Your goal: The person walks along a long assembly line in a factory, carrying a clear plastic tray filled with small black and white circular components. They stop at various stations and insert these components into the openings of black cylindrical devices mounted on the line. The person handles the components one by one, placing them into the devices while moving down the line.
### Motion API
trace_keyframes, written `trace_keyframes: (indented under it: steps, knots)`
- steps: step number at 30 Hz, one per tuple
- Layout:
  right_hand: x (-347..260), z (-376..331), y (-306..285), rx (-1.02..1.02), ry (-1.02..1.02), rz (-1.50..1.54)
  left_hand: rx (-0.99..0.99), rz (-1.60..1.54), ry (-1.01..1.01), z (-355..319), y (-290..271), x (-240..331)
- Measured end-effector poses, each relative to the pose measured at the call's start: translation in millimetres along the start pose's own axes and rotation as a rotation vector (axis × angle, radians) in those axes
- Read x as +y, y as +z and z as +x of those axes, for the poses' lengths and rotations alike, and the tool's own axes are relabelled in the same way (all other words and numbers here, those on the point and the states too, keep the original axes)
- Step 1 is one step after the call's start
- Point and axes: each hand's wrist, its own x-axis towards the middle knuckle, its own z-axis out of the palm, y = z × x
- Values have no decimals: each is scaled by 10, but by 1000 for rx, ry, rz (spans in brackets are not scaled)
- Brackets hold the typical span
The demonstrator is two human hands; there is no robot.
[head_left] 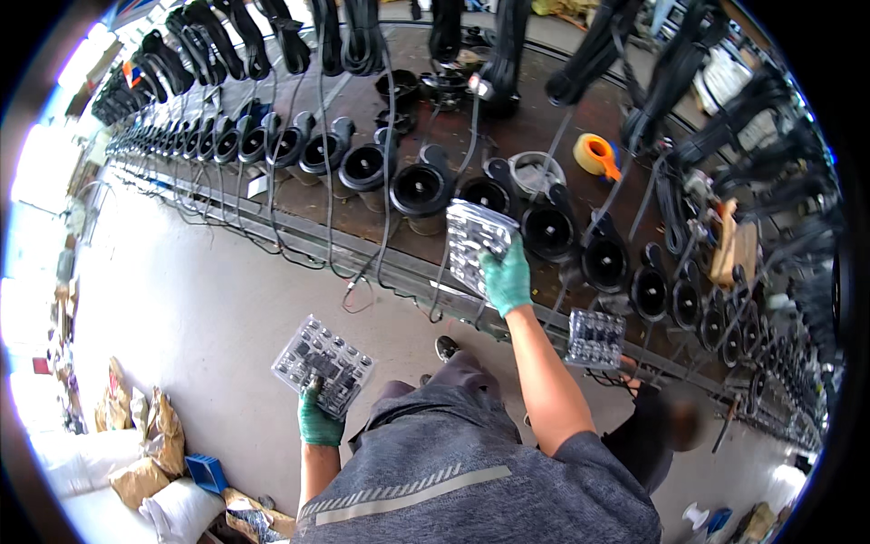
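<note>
My left hand (320,417), in a green glove, is closed on the lower edge of a clear plastic tray (304,363) with small dark parts in its pockets, held over the floor away from the bench. In the middle, my gloved right hand (507,279) grips a second clear plastic tray (471,243), tilted up over the bench's near edge. That tray partly covers a round black housing (483,192). More black cup-shaped housings (421,189) stand in a long row to both sides, grey cables rising from them.
Black cable bundles (362,41) hang above the bench (535,113). An orange tape roll (594,154) lies near a clear tub (535,170). Another clear tray (595,337) is at the bench edge beside a co-worker (648,435). Sacks (186,508) lie lower left.
</note>
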Motion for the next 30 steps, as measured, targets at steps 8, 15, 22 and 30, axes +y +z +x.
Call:
trace_keyframes:
  steps: [8,15,22,30]
  knots:
    - [248,-39,40,83,-22,162,80,-121,-18,179,-398,276]
    - [194,-84,116,211,-10,64,104,-131,-29,704,-776,789]
    - [-853,41,1398,179,-101,202,76,-190,-4,1158,-1207,1647]
    - [-311,1264,3474,81,-21,213,108,-233,69,1452,-1803,2694]
